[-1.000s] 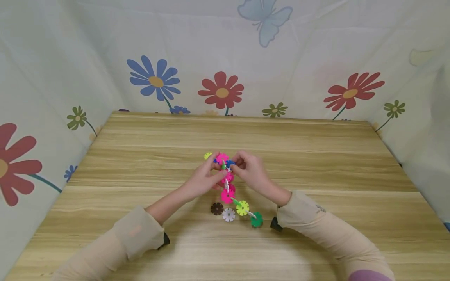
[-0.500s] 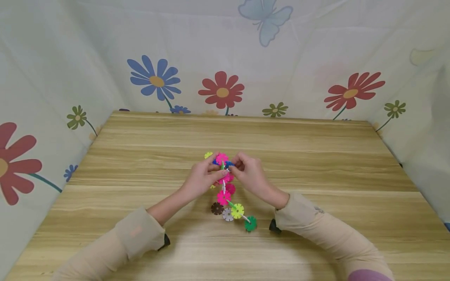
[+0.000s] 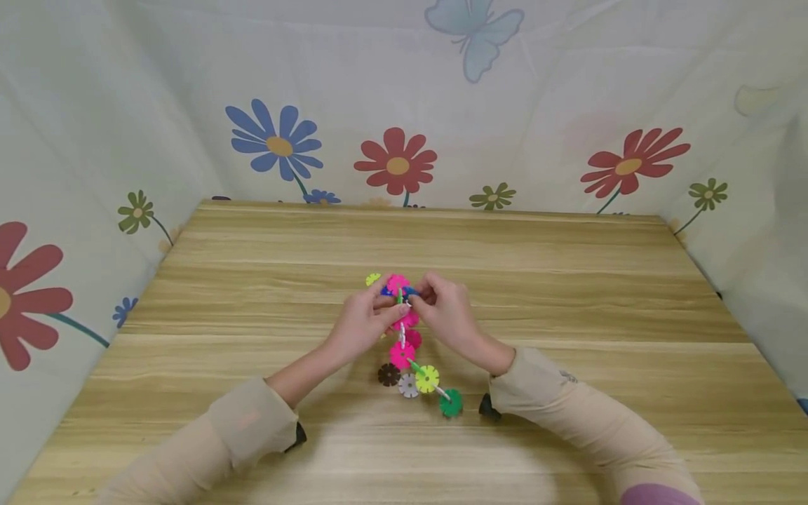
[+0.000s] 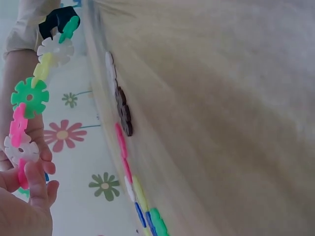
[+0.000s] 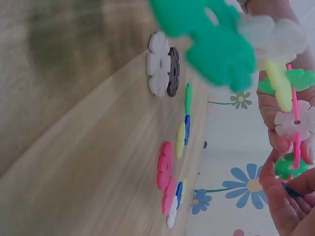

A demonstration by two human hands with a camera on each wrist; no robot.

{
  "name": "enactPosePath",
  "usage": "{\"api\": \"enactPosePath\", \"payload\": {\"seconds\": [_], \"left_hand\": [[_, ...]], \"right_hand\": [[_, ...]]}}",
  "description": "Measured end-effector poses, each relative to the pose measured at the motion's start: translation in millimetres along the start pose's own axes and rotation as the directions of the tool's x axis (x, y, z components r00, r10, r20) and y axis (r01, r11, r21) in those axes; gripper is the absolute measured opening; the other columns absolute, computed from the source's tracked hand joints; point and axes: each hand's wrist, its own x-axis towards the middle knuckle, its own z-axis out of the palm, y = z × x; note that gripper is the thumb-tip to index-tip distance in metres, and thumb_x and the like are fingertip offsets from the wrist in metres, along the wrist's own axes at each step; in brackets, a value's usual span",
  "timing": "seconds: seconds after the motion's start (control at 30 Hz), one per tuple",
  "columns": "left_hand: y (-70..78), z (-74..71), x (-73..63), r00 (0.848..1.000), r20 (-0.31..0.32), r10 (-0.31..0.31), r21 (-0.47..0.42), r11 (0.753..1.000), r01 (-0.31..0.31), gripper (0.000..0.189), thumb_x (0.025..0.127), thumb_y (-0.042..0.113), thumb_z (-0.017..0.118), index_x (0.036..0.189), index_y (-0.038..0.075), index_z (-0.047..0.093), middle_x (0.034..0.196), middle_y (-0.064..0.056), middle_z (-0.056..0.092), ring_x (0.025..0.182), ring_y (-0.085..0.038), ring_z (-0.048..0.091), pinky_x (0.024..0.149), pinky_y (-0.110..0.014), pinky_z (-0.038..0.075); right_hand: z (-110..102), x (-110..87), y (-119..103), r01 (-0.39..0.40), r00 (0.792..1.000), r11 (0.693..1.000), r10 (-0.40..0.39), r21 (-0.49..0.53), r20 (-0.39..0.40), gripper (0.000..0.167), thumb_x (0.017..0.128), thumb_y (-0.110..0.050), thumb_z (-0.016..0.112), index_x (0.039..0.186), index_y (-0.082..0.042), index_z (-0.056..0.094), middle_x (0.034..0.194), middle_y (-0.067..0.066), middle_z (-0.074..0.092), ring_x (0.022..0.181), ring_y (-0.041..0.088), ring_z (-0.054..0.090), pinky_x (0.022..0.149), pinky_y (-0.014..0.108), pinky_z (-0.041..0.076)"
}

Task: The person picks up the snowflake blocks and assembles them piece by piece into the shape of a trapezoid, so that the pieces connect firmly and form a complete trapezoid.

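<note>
A chain of notched plastic snowflake discs hangs between the hands and runs toward the person. Its near end is a green disc [image 3: 451,403], linked through white to a yellow disc [image 3: 427,379]. The left hand [image 3: 361,319] pinches a pink disc [image 4: 23,174] of the chain between thumb and finger. Opposite it, the right hand [image 3: 451,308] pinches a blue disc [image 3: 409,292] at the chain's far part, its fingertips meeting the left hand's. In the right wrist view the blue disc is close beside a green disc [image 5: 290,167]; fingers partly hide the joint.
Loose discs lie on the wooden table [image 3: 568,280] under the chain: a brown disc [image 3: 388,374], a white disc [image 3: 408,385] and a dark pink disc [image 3: 413,339]. A yellow disc [image 3: 373,280] lies beyond the left fingers. A flower-printed cloth [image 3: 543,105] surrounds the table.
The chain's near end has swung left and slightly toward the person, the green disc overlapping a different patch of table. Both hands have stayed nearly in place, still gripping the discs.
</note>
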Motion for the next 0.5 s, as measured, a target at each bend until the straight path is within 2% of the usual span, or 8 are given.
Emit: {"api": "enactPosePath", "payload": {"seconds": [0.1,0.2,0.3,0.4,0.5], "left_hand": [[-0.5,-5.5,3.1,1.0,0.028,-0.008,0.006,1.0,0.008,0.063,0.085,0.021,0.059,0.138,0.01,0.027,0.106,-0.016,0.062,0.071,-0.02,0.063,0.061,-0.035,0.053],[-0.3,-13.1,5.8,0.998,0.054,-0.044,0.015,0.999,0.043,0.063,0.084,0.025,0.059,0.138,0.016,0.028,0.107,-0.014,0.061,0.076,-0.017,0.063,0.065,-0.033,0.053],[0.8,-23.3,7.9,0.995,0.043,-0.092,0.033,0.995,0.091,0.064,0.084,0.03,0.06,0.138,0.02,0.027,0.112,-0.013,0.058,0.082,-0.019,0.063,0.069,-0.034,0.053],[0.5,-35.2,11.3,0.993,0.007,-0.12,0.015,0.993,0.12,0.064,0.084,0.03,0.06,0.138,0.02,0.027,0.117,-0.014,0.055,0.085,-0.021,0.063,0.071,-0.034,0.053],[-1.0,-46.9,14.4,0.992,-0.021,-0.128,-0.017,0.992,0.128,0.065,0.084,0.027,0.06,0.139,0.019,0.026,0.118,-0.017,0.053,0.085,-0.023,0.063,0.072,-0.036,0.053]], "right_hand": [[-1,3.0,1,0.005,0.999,1.0,-0.006,0.019,0.031,0.006,0.076,0.003,0.062,0.079,0.002,0.057,0.07,0.012,0.063,0.06,0.016,0.059,0.053,0.015,0.048],[-4,6.6,2,-0.008,0.996,0.999,0.004,0.045,0.09,0.009,0.077,0.0,0.063,0.084,0.002,0.058,0.075,0.013,0.063,0.064,0.018,0.061,0.055,0.016,0.049],[-7,10.4,6,-0.054,0.985,0.996,0.041,0.071,0.17,0.015,0.079,-0.004,0.064,0.091,0.002,0.058,0.082,0.013,0.063,0.069,0.02,0.063,0.058,0.018,0.051],[-9,14.9,13,-0.126,0.963,0.988,0.101,0.085,0.251,0.021,0.079,-0.007,0.064,0.097,0.002,0.058,0.09,0.016,0.063,0.074,0.022,0.063,0.063,0.022,0.052],[-10,21.8,24,-0.213,0.928,0.974,0.177,0.077,0.327,0.024,0.08,-0.008,0.063,0.102,0.003,0.058,0.098,0.018,0.061,0.081,0.023,0.06,0.071,0.026,0.051]]}}
